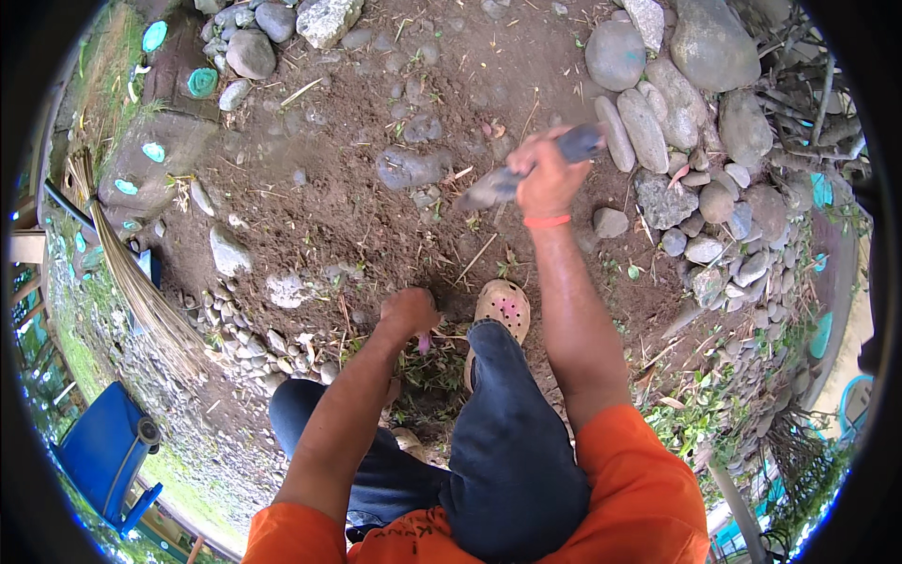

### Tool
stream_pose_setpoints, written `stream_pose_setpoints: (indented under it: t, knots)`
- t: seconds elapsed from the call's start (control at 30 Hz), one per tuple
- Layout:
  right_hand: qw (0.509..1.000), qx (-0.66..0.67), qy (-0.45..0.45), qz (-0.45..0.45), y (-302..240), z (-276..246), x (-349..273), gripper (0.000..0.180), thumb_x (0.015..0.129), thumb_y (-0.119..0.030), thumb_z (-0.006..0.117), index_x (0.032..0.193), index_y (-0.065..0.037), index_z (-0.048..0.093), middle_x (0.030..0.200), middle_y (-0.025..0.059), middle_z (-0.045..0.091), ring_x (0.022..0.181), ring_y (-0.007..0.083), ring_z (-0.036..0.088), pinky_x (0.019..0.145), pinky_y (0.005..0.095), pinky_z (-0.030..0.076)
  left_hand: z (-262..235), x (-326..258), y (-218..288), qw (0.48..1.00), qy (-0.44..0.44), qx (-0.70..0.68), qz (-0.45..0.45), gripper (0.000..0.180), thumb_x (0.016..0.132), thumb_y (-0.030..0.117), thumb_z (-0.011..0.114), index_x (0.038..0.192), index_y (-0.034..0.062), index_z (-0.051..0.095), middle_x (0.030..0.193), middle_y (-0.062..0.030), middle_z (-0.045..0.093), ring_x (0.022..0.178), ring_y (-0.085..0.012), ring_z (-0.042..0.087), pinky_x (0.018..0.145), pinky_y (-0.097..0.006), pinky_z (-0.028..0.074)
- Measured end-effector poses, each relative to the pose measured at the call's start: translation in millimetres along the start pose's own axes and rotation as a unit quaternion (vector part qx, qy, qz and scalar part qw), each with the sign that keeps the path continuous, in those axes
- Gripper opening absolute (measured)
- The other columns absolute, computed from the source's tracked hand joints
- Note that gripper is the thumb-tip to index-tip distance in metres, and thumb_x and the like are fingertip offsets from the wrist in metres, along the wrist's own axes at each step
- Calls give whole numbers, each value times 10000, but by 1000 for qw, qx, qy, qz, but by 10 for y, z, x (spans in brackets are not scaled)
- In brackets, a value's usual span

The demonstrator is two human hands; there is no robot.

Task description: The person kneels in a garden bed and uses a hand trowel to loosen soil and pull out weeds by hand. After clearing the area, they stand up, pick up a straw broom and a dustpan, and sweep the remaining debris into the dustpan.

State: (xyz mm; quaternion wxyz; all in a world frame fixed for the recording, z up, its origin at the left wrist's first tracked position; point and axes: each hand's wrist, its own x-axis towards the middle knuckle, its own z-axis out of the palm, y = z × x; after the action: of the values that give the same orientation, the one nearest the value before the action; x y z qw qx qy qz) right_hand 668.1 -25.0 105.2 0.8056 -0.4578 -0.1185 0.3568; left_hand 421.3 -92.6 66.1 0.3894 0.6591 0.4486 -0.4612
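My right hand (550, 179) is wrapped round the dark handle of a trowel (490, 191), held above bare soil. Its dull grey blade points left and slightly down, and motion blurs it somewhat. Lower and to the left, my left hand (411, 312) is closed close to the ground, just left of my tan clog (505, 305) with holes. Whatever its fingers hold is hidden. A small pink thing (424, 344) shows just below that hand, beside low green weeds (427, 385). A half-buried grey stone (413, 167) lies to the left of the trowel.
Large rounded stones (615, 56) and a rock pile (723, 221) line the right side. Smaller pebbles (244, 338) gather at left, near a stick broom (127, 254). Farther left stands a blue wheeled bin (105, 451). Twigs and leaves lie scattered over the brown soil (310, 202).
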Motion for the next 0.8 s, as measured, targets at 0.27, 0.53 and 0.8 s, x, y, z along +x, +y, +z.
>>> stream_pose_setpoints:
  t: [0.27,0.53,0.8]
  knots:
    - [987,-138,45,64,282,96,360,119,748,53,552,798,-44,502,587,41,502,417,139,485,377,300,428,-280,117,204,974,217,-50,32,260,867,226,529,991,64,691,1035,-214,673,984,-394,649,867,-479,523]
    - [994,-78,62,39,350,46,449,125,733,41,604,744,-49,518,566,10,524,418,124,508,390,282,432,-220,85,161,976,210,-61,3,264,843,238,559,1005,72,686,1007,-216,684,958,-395,661,861,-476,528]
    - [977,-213,33,6,371,83,422,107,749,-17,618,718,-51,522,611,13,568,507,116,558,446,272,473,218,-177,148,974,173,-139,-37,552,771,237,690,1248,58,475,1205,-233,576,1083,-411,599,930,-478,495]
